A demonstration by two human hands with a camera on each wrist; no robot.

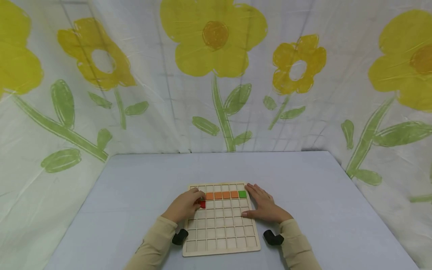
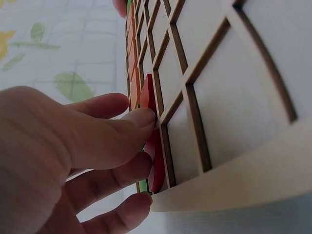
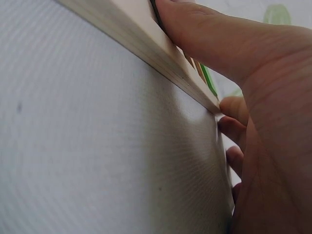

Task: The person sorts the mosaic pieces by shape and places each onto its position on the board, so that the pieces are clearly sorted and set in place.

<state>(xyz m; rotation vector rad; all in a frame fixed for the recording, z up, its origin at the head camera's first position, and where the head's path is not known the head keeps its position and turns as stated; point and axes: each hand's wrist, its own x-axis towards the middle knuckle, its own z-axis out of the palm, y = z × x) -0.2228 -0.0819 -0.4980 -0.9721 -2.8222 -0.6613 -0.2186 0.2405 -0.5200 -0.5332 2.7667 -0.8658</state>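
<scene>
My left hand (image 1: 183,206) pinches a red tile (image 1: 203,204) on the board's (image 1: 221,253) left side, right hand (image 1: 266,209) spread at its right edge; probably the seating step, calling for square alignment, then a press.

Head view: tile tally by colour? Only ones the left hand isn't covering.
Orange tiles: 4
Green tile: 1
Total: 5
Not counted: red tile, maybe more than one, in the left hand's grip; partly covered, so the red number is unclear.
</scene>
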